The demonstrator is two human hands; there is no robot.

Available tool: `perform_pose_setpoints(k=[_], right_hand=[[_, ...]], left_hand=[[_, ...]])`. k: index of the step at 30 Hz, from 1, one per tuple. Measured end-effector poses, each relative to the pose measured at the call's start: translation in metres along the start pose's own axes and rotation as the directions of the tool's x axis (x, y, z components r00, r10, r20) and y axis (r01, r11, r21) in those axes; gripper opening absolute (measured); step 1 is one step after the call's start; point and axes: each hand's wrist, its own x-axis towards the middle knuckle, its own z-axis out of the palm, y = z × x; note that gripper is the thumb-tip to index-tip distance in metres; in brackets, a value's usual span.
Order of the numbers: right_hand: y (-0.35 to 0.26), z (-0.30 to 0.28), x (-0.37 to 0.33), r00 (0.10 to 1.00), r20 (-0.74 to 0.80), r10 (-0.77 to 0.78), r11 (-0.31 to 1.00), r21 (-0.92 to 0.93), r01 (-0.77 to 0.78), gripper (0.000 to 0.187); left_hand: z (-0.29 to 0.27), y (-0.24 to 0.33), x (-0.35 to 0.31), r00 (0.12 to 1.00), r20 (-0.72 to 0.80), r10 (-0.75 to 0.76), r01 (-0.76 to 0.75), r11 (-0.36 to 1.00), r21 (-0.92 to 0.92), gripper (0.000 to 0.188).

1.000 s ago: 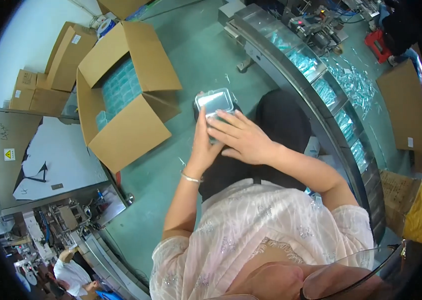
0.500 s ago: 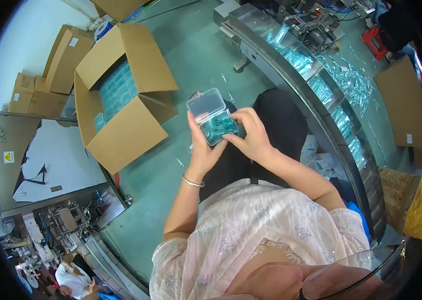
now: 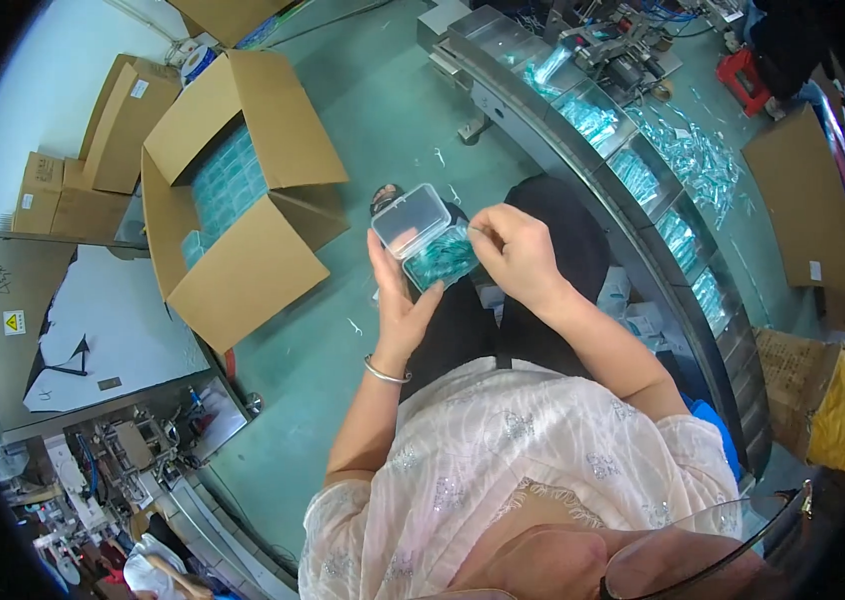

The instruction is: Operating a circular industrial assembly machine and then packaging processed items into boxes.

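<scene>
In front of my lap, my left hand (image 3: 405,318) holds a small clear plastic box (image 3: 413,220) from its left and near side, the thumb along the near edge. The hinged lid is tipped back, away from me. Many slim teal plastic pieces (image 3: 441,258) fill the lower half; they look like floss picks. My right hand (image 3: 523,258) is just right of the box, its thumb and forefinger pinched together at the rim. Whatever sits between those fingertips is too small to make out.
A large open carton (image 3: 243,255) with stacked clear teal-filled boxes stands at left. A curved metal bench (image 3: 633,235) with bins of teal pieces runs along my right. Loose pieces (image 3: 698,165) lie beyond it. A grey machine cabinet (image 3: 13,275) is far left; another person (image 3: 158,570) is lower left.
My right hand has come off the box's near corner and lifted slightly to the right, its fingers now pinched. The left hand still holds the open box.
</scene>
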Motion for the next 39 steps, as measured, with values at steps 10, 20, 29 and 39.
perform_pose_setpoints(k=[10, 20, 29, 39], right_hand=[[0.0, -0.015, -0.007, 0.933, 0.263, -0.246, 0.947, -0.138, 0.289, 0.021], [0.009, -0.005, 0.008, 0.908, 0.416, -0.038, 0.992, 0.128, -0.017, 0.02], [-0.002, 0.021, 0.011, 0.953, 0.297, 0.055, 0.98, 0.167, -0.109, 0.057], [0.005, 0.038, -0.014, 0.904, 0.346, -0.25, 0.963, 0.189, 0.194, 0.089]], left_hand=[[0.001, -0.001, 0.002, 0.999, -0.029, -0.016, 0.015, 0.998, -0.053, 0.095], [-0.014, 0.003, 0.007, 0.985, -0.054, -0.165, 0.151, 0.968, -0.202, 0.068], [-0.041, 0.063, 0.038, 0.822, 0.562, -0.095, -0.418, 0.569, 0.708, 0.066], [-0.046, 0.067, 0.035, 0.827, 0.532, -0.182, -0.414, 0.442, 0.796, 0.08]])
